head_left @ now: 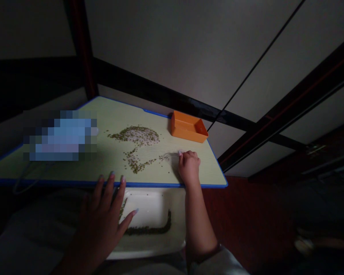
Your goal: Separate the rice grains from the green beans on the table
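My left hand [104,212] is open, fingers spread, at the front edge of the table over the left side of a white basin [177,221]. Small green beans lie along the basin's near side and corners. On the tabletop, my right hand [189,166] is closed, its thumb and fingertips pressed together. A faint, clear or pale thing shows at its fingertips, too dim to name. To its left are scattered green beans [136,166]. Farther back lies a bigger pile of green beans mixed with whitish grains [139,134].
An orange open box [186,131] stands at the table's back right corner. The pale table [103,110] has a blue rim. At its left, a blurred-out bluish object [65,133] has a cable. Panelled cabinet doors [189,49] rise behind; a dark red floor [240,217] lies right.
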Tool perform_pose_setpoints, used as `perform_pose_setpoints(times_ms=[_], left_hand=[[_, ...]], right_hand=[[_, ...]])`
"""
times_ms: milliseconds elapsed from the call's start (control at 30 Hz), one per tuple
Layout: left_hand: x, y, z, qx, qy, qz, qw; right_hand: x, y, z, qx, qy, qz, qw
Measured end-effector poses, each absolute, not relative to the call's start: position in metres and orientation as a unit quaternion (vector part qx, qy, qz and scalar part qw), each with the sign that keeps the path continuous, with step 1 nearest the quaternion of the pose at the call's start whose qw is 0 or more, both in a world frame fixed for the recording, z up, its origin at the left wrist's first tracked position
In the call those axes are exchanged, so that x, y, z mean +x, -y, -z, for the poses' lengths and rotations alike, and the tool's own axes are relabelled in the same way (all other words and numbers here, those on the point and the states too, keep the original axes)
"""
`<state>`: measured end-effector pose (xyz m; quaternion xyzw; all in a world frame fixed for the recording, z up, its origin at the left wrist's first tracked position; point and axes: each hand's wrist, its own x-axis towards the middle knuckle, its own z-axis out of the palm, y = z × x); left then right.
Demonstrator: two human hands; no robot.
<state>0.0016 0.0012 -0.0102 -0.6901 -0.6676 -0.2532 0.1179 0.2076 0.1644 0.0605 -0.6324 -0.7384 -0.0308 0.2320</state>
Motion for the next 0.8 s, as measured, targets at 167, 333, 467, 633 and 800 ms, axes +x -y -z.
perform_pose_setpoints(times_ms=[167,333,467,633,800], left_hand=[[0.0012,-0.0026,0.0102,-0.691,0.666,0.255,0.119],[0.0007,-0.0032,0.0102,-0.692,0.665,0.256,0.119],[0.0002,-0.0035,0.0108,-0.693,0.666,0.252,0.116],[0.0001,-0.0037,0.0129,-0.694,0.666,0.248,0.114],[0.0007,-0.003,0.0113,-0.695,0.663,0.254,0.112]], right_hand=[[0.2071,-0.1653,-0.0593,-0.624,0.747,0.03,0.227],[0.2064,-0.1658,-0.0589,-0.62,0.753,0.025,0.22],[0.2062,-0.1657,-0.0588,-0.617,0.756,0.023,0.215],[0.2065,-0.1639,-0.0592,-0.61,0.762,0.023,0.216],[0.2072,-0.1616,-0.0591,-0.6,0.77,0.021,0.218]])
